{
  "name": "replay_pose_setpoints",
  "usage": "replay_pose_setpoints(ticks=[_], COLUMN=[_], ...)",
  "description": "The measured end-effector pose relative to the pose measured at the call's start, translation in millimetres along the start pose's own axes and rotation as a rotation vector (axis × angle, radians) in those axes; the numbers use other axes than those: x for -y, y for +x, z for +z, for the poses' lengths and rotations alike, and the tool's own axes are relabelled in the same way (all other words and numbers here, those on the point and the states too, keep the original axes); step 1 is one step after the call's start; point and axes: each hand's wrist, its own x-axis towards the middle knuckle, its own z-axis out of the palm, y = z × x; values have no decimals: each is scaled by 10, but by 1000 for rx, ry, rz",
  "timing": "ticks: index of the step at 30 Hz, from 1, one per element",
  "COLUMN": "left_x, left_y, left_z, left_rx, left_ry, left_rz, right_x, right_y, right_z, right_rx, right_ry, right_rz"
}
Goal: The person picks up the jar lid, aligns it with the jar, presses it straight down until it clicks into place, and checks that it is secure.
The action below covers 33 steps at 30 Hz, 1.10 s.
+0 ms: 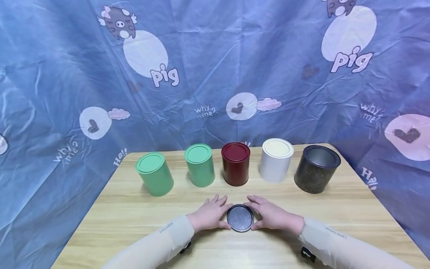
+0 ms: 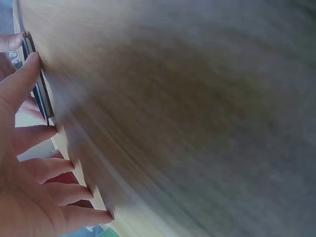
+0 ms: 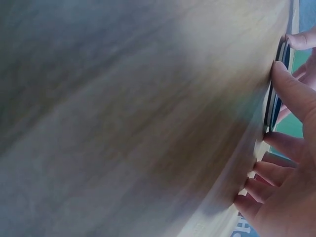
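A round black lid lies flat on the wooden table, near the middle of the head view. From its left side my left hand grips the rim between thumb and index finger, the other fingers spread with their tips on the table. On the opposite side my right hand holds the rim the same way. Both wrist views show the lid edge-on, its thin rim by the left thumb and again by the right thumb. The black can at the back right has no lid on.
Along the back of the table stand two lidded green cans, a lidded dark red can and a lidded white can. A blue printed cloth hangs behind and at both sides.
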Motion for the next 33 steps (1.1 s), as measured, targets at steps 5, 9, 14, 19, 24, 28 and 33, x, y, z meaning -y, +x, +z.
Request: replay_pose_setpoints(ticks=[5,9,14,19,24,28,33], left_x=[-5,-4,-16,-34,-40,-43,-49], left_y=[-1,-3,6,10,24,45,61], left_z=[11,17,10,-3,-30,-71,-106], left_rx=[7,2,-5,-4,-21,-74,-114], left_ry=[-8,4,4,7,35,92,72], left_rz=[1,-5,-11,-21,12,83,120], right_x=[3,3,-14,-24,-40,-73,-132], right_y=[-17,-21,-24,-26,-27,-33,-70], right_z=[4,12,10,5,-30,-66,-102], right_rx=[-3,-7,-14,-9,-2,4,-15], right_ry=[-1,-3,0,15,47,77,114], right_rz=[-7,-16,-26,-23,-22,-29,-39])
